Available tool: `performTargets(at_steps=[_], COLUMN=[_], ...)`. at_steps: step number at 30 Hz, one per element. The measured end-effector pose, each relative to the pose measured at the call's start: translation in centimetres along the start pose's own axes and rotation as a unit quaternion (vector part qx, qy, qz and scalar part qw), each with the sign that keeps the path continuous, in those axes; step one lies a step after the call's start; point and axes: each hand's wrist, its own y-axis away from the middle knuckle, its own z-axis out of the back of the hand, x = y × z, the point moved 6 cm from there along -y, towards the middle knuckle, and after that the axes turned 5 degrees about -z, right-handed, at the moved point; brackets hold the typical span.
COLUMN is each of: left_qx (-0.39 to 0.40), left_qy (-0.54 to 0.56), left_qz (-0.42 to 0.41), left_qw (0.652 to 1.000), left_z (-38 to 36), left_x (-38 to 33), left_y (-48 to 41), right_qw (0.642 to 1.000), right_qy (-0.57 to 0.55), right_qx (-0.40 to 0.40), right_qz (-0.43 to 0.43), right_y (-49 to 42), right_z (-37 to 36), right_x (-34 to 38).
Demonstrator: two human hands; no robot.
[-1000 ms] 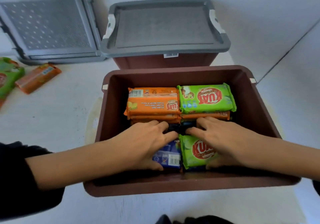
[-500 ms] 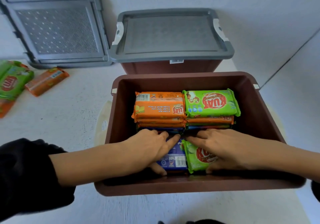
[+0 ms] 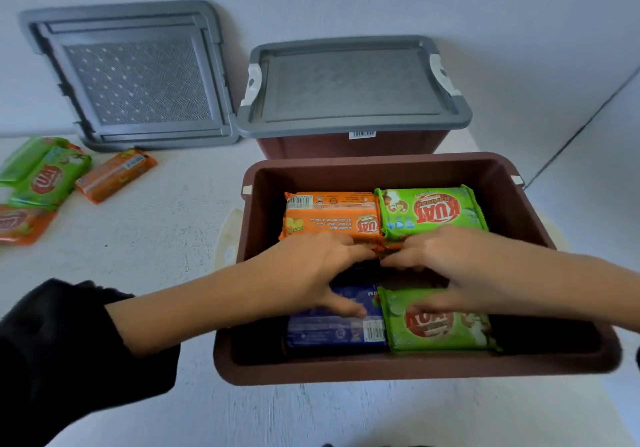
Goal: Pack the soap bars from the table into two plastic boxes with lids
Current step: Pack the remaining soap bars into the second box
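hands [image 3: 381,263] in open box [image 3: 408,374], soap bars [image 3: 429,211] (stacked)

Open brown box [image 3: 540,204] holds stacked soap bars [image 3: 332,216]; lidded box [image 3: 353,145] behind; loose bars [image 3: 116,173] left on table.

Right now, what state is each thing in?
Near brown box: open, part-filled with soap bars.
Far brown box: lidded.
Loose grey lid: off, leaning on wall.
Soap bars at left: unpacked on table.
Left hand: on bars.
Right hand: on bars.
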Motion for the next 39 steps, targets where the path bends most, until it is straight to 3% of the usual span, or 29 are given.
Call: performTargets(at_steps=[3,6,9,13,20,25,29,33,39], left_qx=[-0.123,-0.252,-0.353,-0.416,-0.334,-0.311,-0.31,-0.331,-0.32], left_qy=[0.097,0.127,0.087,0.081,0.131,0.24,0.23,0.233,0.249], left_qz=[0.009,0.064,0.155,0.301,0.56,0.695,0.719,0.735,0.725], left_qw=[0.988,0.957,0.918,0.854,0.747,0.602,0.578,0.544,0.558], left_z=[4.7,8.8,10.9,9.6,1.1,-6.3,-8.7,-9.8,-8.8], left_x=[1.0,4.5,9.5,17.4,29.7,35.2,36.5,37.2,37.2], left_y=[2.0,6.1,12.3,22.2,37.1,41.0,39.8,40.0,40.4], right_qw=[0.996,0.985,0.97,0.954,0.959,0.982,0.986,0.976,0.971], right_qy=[-0.021,-0.051,-0.07,-0.068,-0.055,-0.031,0.032,0.098,0.073], right_qx=[-0.09,-0.162,-0.221,-0.256,-0.21,-0.119,-0.045,-0.086,-0.103], right_qz=[0.001,0.021,0.073,0.138,0.183,0.144,0.158,0.177,0.204], right_y=[-0.5,-2.6,-6.4,-13.9,-29.6,-38.7,-42.0,-42.9,-42.4], right_z=[5.2,9.9,13.5,16.4,16.0,12.1,8.2,8.0,8.9], right_x=[0.2,2.0,5.9,12.4,21.7,22.8,22.0,21.2,22.2])
